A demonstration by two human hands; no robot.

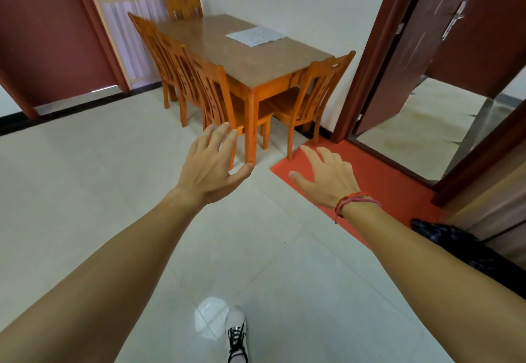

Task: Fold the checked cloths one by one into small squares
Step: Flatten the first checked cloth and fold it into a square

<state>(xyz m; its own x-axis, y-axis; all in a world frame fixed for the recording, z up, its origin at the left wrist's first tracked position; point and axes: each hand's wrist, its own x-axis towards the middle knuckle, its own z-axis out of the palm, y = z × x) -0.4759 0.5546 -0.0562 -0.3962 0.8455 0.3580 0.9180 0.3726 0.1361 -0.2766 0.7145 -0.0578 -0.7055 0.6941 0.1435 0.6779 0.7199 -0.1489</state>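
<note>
**Operator:** Where is the work item?

**Guide:** The white checked cloth lies flat on the far end of the rectangular orange wooden table, well apart from your hands.

**Operator:** Hand status?

**Guide:** Your left hand is out in the air, fingers straight and spread, holding nothing. Your right hand, red thread bracelet at the wrist, is likewise spread and empty, above the red floor mat.

**Operator:** Surroundings?

**Guide:** Orange wooden chairs stand at the table. Your white laced shoe is on the pale tiled floor.
</note>
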